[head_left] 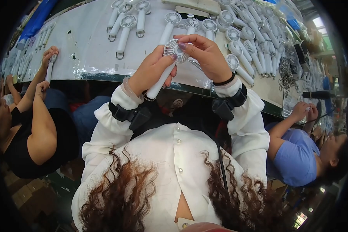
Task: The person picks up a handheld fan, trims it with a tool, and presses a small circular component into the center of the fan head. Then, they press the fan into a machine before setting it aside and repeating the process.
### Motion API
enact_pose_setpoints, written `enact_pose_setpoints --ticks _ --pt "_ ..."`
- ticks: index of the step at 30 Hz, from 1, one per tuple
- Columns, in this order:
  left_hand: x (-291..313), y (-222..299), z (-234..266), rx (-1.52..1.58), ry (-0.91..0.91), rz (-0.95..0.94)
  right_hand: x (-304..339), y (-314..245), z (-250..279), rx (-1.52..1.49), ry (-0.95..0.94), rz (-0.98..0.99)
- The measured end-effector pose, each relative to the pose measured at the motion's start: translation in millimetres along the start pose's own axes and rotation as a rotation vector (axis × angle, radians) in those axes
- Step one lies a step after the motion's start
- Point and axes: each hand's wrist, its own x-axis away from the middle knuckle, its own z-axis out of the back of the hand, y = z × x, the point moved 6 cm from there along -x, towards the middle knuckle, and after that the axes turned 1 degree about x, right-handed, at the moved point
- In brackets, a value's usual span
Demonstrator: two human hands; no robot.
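A white handheld fan (156,88) slants between my hands above the table's front edge, its round slatted head up and its handle end toward me. Fingers of my left hand (150,69) wrap round it just below the head, the thumb lying on the slats. My right hand (207,54) closes on the right rim of the head with thumb and fingers. Whether those right fingertips also pinch a small part cannot be seen. Just beyond my hands, another white fan (170,27) lies on the table, next to a fan with its head opened (191,24).
Several fans (124,36) with wire loops lie at the far left of my hands. A dense pile of fans (251,42) covers the right side, with metal loops (287,75) beside it. Co-workers sit left (42,127) and right (297,154), their hands at small parts and fans.
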Motion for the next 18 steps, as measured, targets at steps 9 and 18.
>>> enact_pose_setpoints --ticks 9,18 --pt "1.3 -3.1 -1.4 0.042 0.001 0.086 -1.7 5.3 2.3 -0.082 -0.072 -0.134" --pt "-0.4 -5.1 -2.8 0.042 -0.010 0.051 -0.9 9.9 0.9 -0.001 -0.048 -0.002"
